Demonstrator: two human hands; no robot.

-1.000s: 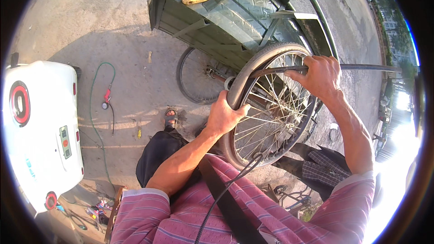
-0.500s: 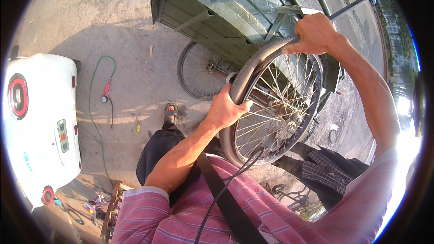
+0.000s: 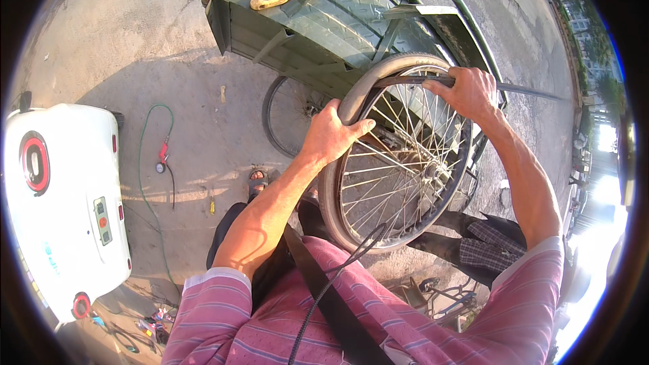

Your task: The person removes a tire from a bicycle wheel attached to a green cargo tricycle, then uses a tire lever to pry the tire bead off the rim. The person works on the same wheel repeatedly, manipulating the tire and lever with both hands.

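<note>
Right hand [image 3: 471,92], upper right, grips a dark bar [image 3: 409,80], likely stiff, best held midway; left hand [image 3: 332,136] clasps the tyre [image 3: 329,196].

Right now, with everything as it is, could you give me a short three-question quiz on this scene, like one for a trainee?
1. Multiple choice: what grips the long dark bar? A) left hand only; B) right hand only; C) both hands.
2. True or false: the left hand is on the tire of the wire-spoked wheel.
3. Fill in: the thin hose by the red-handled tire inflator is colored ____.

Key:
1. B, the right hand.
2. True.
3. Green.
</note>
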